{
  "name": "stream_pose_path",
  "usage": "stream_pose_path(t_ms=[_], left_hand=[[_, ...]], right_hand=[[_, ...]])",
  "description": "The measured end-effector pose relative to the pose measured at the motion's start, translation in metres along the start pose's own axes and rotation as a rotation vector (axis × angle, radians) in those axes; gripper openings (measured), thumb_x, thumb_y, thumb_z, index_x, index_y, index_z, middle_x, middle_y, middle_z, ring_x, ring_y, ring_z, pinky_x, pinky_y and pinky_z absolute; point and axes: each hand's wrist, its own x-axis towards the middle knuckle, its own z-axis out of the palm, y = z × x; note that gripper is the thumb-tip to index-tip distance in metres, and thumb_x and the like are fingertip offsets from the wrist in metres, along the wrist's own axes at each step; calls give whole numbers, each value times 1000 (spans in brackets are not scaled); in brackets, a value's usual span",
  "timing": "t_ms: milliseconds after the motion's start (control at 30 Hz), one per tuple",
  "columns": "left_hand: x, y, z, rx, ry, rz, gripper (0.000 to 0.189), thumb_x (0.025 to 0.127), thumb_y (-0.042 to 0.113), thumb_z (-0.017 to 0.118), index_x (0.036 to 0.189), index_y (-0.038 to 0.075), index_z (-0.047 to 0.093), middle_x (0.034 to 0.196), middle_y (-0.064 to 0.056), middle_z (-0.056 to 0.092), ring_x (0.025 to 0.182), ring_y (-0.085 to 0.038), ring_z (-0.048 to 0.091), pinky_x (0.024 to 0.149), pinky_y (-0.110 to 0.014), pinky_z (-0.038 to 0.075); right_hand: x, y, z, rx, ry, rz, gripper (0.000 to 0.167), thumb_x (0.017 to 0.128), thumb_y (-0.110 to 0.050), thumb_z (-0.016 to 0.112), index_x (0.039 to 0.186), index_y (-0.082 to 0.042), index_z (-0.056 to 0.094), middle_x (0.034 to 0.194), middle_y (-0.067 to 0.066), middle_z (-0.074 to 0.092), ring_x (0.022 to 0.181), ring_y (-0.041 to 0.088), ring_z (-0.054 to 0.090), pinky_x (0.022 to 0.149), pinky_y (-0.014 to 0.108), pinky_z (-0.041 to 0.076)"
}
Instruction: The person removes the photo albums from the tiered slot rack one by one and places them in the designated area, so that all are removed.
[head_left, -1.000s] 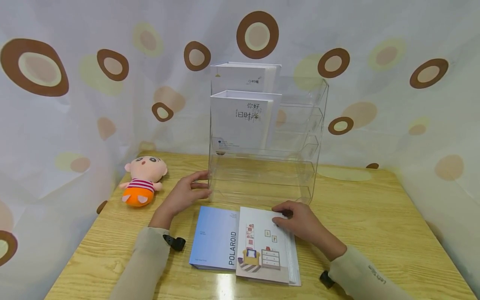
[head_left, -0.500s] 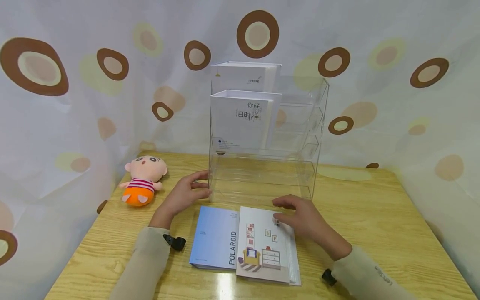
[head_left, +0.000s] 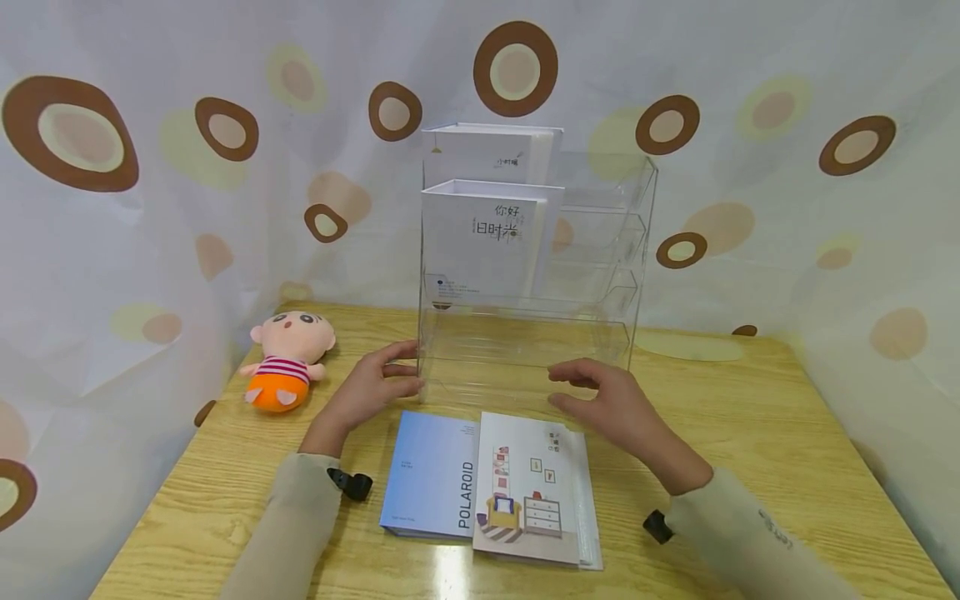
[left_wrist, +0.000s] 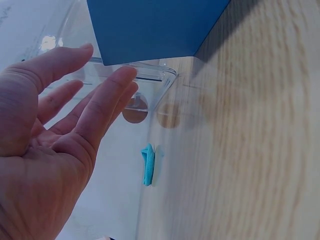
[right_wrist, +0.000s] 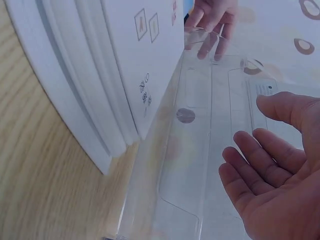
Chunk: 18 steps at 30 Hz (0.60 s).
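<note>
My left hand (head_left: pixel 375 382) is at the left side of a clear acrylic rack (head_left: pixel 525 342), fingertips right at its edge and fingers loosely extended. My right hand (head_left: pixel 611 404) hovers before the rack's lower right, holding nothing, with its fingers relaxed and the thumb apart. In front of the rack lie two photo albums side by side: a blue one (head_left: pixel 427 471) marked POLAROID, and a white one (head_left: pixel 525 492) with a drawn armchair and drawers. In the right wrist view, the white album (right_wrist: pixel 150 65) stands large beside the right hand (right_wrist: pixel 280 170).
Two white albums stand in the rack's upper tiers, a front one (head_left: pixel 480 250) and a rear one (head_left: pixel 472 154). A plush doll (head_left: pixel 285 362) lies at the left. The left wrist view shows a small turquoise item (left_wrist: pixel 148 165). A patterned cloth (head_left: pixel 787 208) hangs behind the table.
My right hand has let go of the white album's upper right corner and moved up and away toward the rack. The left hand and the albums have stayed in place.
</note>
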Motion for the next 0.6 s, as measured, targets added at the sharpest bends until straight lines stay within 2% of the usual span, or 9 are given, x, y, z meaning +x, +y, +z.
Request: stream_pose_path(t_ms=[400, 467, 600], left_hand=[[-2, 0, -4, 8, -6, 4, 73, 107, 15, 75, 173, 10, 43, 173, -21, 49, 151, -45, 60, 113, -48, 64], [-2, 0, -4, 8, -6, 7, 73, 107, 15, 76, 172, 9, 43, 172, -21, 50, 150, -45, 60, 113, -49, 64], [0, -2, -4, 5, -7, 16, 73, 107, 15, 75, 172, 10, 43, 172, -21, 50, 150, -45, 60, 113, -48, 64]], right_hand=[[19, -12, -18, 60, 32, 7, 43, 106, -27, 80, 144, -9, 73, 146, 15, 76, 140, 42, 68, 115, 59, 60], [22, -14, -23, 85, 41, 16, 44, 106, -28, 80, 145, -10, 73, 146, 15, 76, 140, 40, 69, 114, 53, 62], [30, -17, -34, 147, 69, 25, 43, 107, -28, 79, 146, -11, 73, 143, 14, 76, 133, 31, 73, 103, 27, 64]])
